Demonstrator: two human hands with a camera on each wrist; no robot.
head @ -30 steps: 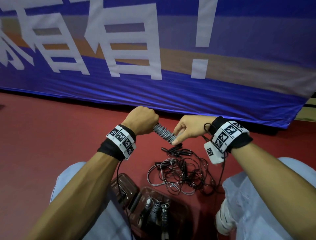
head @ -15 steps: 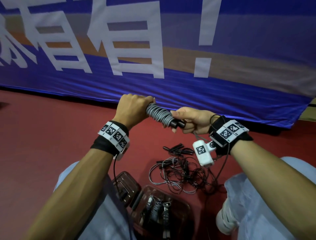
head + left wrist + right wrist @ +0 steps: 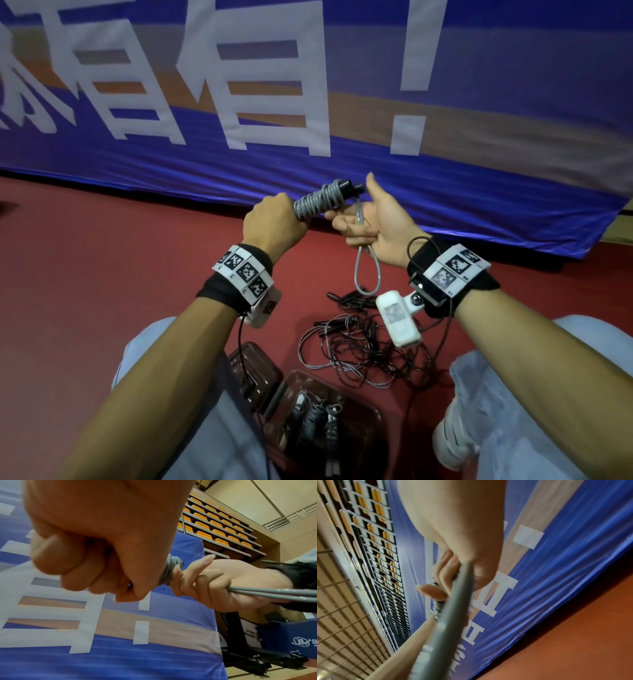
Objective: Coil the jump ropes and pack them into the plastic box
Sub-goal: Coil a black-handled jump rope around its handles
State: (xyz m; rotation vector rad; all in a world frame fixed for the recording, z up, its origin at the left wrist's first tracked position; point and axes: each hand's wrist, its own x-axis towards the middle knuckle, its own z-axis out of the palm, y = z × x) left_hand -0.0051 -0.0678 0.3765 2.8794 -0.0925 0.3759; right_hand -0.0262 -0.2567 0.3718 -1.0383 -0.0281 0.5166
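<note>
While both hands work mid-frame, a grey jump rope (image 3: 322, 200) is wound round its handles.
The left hand (image 3: 274, 226) grips the bundle; the right hand (image 3: 373, 222) pinches its hanging loop. At the lower centre, the plastic box (image 3: 363, 421) holds coiled ropes beside a loose tangle (image 3: 363, 349) on the floor.

A blue banner (image 3: 342, 102) hangs behind the red floor (image 3: 85, 274), orange seats (image 3: 214, 524) beyond
</note>
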